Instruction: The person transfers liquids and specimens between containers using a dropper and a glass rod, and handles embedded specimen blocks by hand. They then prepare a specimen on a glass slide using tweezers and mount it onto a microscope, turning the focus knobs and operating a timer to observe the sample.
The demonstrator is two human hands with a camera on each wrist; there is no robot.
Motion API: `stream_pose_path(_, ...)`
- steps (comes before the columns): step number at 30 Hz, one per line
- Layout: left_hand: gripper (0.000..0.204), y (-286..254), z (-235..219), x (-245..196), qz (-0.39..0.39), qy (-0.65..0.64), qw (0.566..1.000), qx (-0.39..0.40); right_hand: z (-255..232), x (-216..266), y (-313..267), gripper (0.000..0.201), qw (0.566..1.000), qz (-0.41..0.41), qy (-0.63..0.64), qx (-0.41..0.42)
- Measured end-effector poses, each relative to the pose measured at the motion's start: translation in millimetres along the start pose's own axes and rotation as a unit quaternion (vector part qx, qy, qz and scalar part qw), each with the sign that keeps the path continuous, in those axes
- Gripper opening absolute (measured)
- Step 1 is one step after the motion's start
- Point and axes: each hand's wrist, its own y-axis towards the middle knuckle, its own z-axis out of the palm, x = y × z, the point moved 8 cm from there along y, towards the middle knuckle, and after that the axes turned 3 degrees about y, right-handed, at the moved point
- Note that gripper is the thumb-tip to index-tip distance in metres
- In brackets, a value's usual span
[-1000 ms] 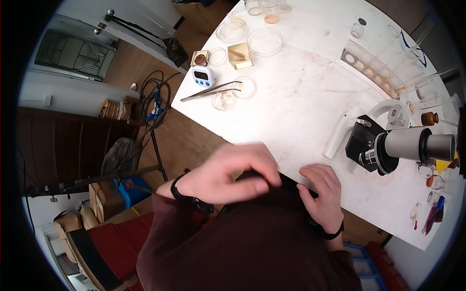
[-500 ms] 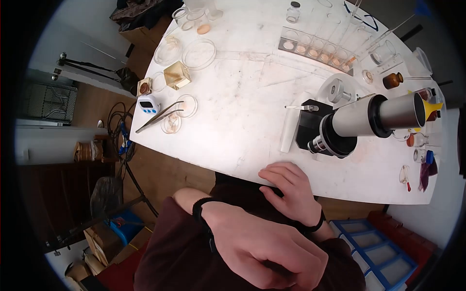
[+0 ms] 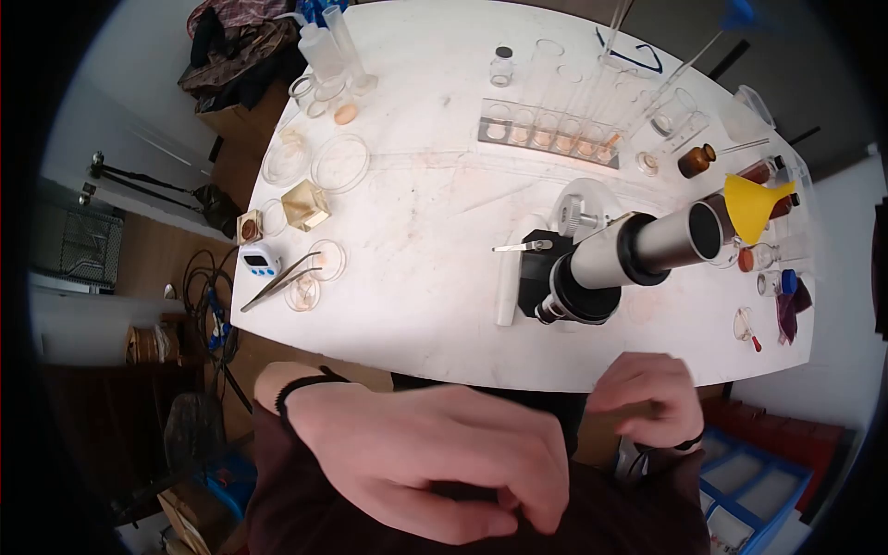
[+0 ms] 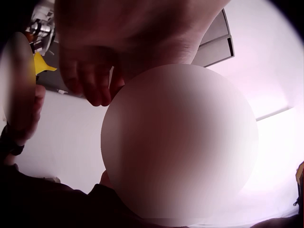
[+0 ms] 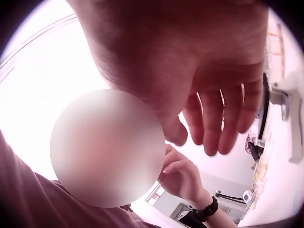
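Large and close below the head camera, my left hand [image 3: 435, 453] hangs over my lap with loosely curled fingers and holds nothing. In the left wrist view its fingers [image 4: 92, 80] droop downward. My right hand [image 3: 647, 398] hovers by the front edge of the white table [image 3: 398, 305], its fingers bent a little and nothing between them. Fingers [image 5: 213, 123] of that hand hang slightly apart in the right wrist view. Nearest to it stands a microscope [image 3: 601, 254] with a grey tube. A dropper with a red bulb [image 3: 757, 344] lies to the right.
Tweezers [image 3: 268, 291] lie at the left beside petri dishes [image 3: 340, 165] and a white timer [image 3: 259, 261]. A rack of test tubes [image 3: 546, 139] stands at the back. A yellow funnel [image 3: 754, 205], a brown bottle [image 3: 696, 160] and several jars line the right side.
The head view has swung, so the table's things sit farther left. My left hand came down from the table edge toward my lap and camera; the right moved rightward along the edge.
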Motion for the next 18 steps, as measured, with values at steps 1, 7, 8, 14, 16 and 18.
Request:
stream_pose_path(1, 0.014, 2, -16, -13, 0.012, 0.080, 0.995, -0.061, -18, 12, -1, 0.025, 0.999, -0.010, 0.000, -0.049)
stream_pose_path(7, 0.057, 32, -44, -44, 0.160, 0.652, 0.727, -0.145, -58, 72, 57, 0.053, 0.934, -0.217, -0.233, -0.162)
stream_pose_path(8, 0.065, 40, -45, -38, 0.167, 0.676, 0.701, -0.153, -59, 73, 73, 0.057, 0.924, -0.236, -0.255, -0.159)
stream_pose_path(14, 0.101, 64, -65, -7, 0.155, 0.614, 0.760, -0.145, -51, 56, 117, 0.055, 0.924, -0.249, -0.274, -0.099)
stream_pose_path(16, 0.100, 67, -69, -1, 0.125, 0.597, 0.779, -0.145, -46, 47, 116, 0.052, 0.930, -0.235, -0.268, -0.091)
stream_pose_path(18, 0.080, 71, -71, 4, 0.094, 0.558, 0.803, -0.187, -51, 36, 117, 0.040, 0.934, -0.199, -0.259, -0.141)
